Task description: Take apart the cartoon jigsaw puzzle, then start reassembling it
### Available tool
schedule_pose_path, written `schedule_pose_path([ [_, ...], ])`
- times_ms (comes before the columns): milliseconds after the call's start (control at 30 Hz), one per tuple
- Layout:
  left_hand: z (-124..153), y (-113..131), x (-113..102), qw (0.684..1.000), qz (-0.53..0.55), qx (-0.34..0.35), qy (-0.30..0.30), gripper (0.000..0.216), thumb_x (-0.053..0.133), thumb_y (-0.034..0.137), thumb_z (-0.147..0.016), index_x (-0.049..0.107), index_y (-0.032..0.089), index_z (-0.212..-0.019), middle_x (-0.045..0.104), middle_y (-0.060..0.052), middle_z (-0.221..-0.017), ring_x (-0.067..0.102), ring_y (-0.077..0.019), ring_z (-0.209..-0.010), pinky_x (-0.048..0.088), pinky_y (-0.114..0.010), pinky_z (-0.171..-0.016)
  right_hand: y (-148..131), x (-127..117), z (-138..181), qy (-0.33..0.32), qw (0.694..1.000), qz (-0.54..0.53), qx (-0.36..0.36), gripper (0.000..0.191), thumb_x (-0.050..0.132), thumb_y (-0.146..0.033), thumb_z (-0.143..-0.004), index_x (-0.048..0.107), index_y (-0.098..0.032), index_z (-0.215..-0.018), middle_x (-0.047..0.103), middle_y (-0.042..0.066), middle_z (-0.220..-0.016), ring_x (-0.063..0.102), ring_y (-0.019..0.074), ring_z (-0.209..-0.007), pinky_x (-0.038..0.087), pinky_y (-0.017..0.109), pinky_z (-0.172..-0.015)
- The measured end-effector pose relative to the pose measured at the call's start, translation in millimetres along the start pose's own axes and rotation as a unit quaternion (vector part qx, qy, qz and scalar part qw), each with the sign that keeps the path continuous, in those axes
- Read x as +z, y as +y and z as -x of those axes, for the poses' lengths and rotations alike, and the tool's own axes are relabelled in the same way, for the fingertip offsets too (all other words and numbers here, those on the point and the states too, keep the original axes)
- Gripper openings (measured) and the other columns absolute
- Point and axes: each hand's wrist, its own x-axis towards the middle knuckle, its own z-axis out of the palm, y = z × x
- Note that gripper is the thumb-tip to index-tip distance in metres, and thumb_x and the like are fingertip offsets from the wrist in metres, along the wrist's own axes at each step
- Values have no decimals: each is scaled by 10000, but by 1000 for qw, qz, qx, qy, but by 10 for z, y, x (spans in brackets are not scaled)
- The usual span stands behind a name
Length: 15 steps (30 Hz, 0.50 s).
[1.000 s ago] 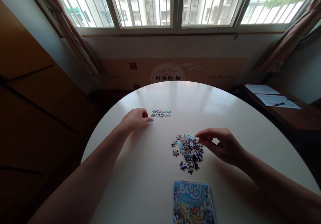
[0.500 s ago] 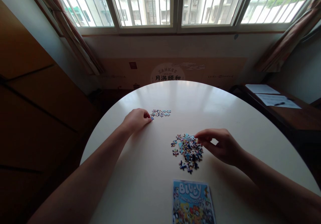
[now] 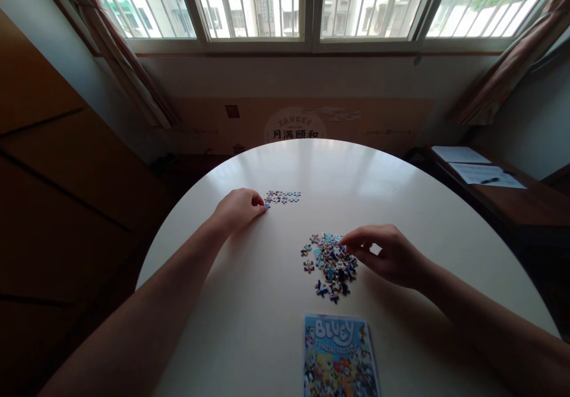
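Observation:
My left hand [image 3: 240, 208] rests low over the table with thumb and fingers pinched on a small puzzle piece [image 3: 268, 206]. That piece lies at the near left corner of a flat block of puzzle pieces [image 3: 284, 197] laid out in rows. My right hand [image 3: 386, 253] reaches over the right side of a loose pile of puzzle pieces [image 3: 332, 260], its fingers curled and the fingertips touching the pile. Whether a piece is between those fingertips I cannot make out. Several pieces lie a little apart at the pile's left and near sides.
A blue picture booklet [image 3: 341, 355] marked "Bluey" lies near me on the round white table [image 3: 249, 326]. Papers [image 3: 485, 174] and a pen [image 3: 490, 180] are on a dark side table to the right. A wooden cabinet [image 3: 53, 195] stands on the left, with windows ahead.
My right fingertips have moved slightly left and further over the pile. My left hand stays on its piece at the block's corner. The whole view has shifted slightly.

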Motion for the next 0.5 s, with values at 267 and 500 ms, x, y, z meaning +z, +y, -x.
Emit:
schedule_pose_path([
  [267, 27, 27, -35, 1000, -22, -6, 16, 257, 655, 437, -763, 727, 219, -878, 730, -63, -1008, 646, -233, -853, 435, -286, -648, -47, -18, -7, -151, 981, 104, -66, 188, 660, -253, -878, 725, -240, -1054, 668, 54, -989, 615, 143, -871, 507, 293, -762],
  [500, 144, 188, -116, 995, -72, 8, 63, 298, 605, 481, -855, 655, 188, -888, 692, -98, -1011, 618, -250, -873, 413, -301, -651, -16, 5, 8, -160, 971, 161, -71, 218, 691, -316, -866, 726, -262, -1074, 663, 52, -984, 597, 158, -875, 481, 300, -754],
])
